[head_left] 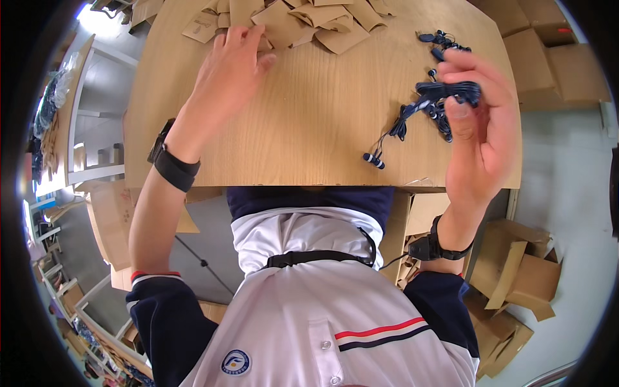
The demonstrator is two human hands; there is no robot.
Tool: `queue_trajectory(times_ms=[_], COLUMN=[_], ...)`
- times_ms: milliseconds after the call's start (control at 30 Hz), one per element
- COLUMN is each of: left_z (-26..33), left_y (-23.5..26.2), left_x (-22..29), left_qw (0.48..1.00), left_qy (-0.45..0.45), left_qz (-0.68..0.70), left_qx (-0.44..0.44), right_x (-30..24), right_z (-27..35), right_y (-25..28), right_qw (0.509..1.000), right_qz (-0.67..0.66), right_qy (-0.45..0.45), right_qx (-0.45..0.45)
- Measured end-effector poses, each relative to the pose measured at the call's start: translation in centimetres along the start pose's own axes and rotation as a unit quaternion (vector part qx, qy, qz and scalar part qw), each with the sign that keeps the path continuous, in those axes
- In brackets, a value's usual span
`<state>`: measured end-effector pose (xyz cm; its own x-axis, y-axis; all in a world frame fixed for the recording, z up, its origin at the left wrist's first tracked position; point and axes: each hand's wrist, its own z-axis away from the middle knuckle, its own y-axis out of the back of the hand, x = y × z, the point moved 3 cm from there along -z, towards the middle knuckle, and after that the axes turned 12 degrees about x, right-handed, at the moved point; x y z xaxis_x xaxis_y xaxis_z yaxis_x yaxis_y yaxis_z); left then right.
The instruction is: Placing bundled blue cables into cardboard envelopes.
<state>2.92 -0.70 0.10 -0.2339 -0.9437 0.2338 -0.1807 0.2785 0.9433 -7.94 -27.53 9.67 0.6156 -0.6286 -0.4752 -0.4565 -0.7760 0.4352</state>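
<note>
At the right side of the wooden table, my right hand pinches a bundled dark-blue earphone cable between thumb and fingers. A pair of earbuds hangs or lies at the left end of dark cord trailing from the area of that bundle. More coiled earphones lie just beyond this hand, partly hidden by it. On the far left, my left hand reaches to a pile of folded brown cardboard pieces. Its fingertips touch the near edge of the pile, thumb held apart, and no piece shows in its grasp.
Cardboard boxes are stacked beyond the table's right edge. Opened cartons sit on the floor at lower right. To the left stands a white-framed rack or table. A dark strap with a cord circles my right wrist.
</note>
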Motion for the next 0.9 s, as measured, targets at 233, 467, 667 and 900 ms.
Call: queue_trajectory(times_ms=[233, 467, 667, 900], left_z=[2.2, 3.3, 6.4, 9.3], left_y=[0.9, 0.3, 6.3, 3.4], left_x=[0.7, -0.3, 6.4, 13.8], left_qw=[0.99, 0.998, 0.852, 0.812], left_qy=[-0.122, -0.031, 0.019, -0.015], left_qz=[0.039, 0.028, 0.519, 0.581], left_qx=[0.054, 0.054, -0.067, -0.041], right_x=[-1.5, -3.9, -4.4, -4.4], right_z=[-1.3, -2.6, -2.2, -1.6], right_y=[0.3, 1.4, 1.1, 0.7], right_qw=[0.985, 0.992, 0.991, 0.981], right_qz=[-0.124, 0.015, -0.053, -0.177], right_qy=[-0.042, 0.064, 0.041, -0.025], right_qx=[0.117, 0.106, 0.116, 0.078])
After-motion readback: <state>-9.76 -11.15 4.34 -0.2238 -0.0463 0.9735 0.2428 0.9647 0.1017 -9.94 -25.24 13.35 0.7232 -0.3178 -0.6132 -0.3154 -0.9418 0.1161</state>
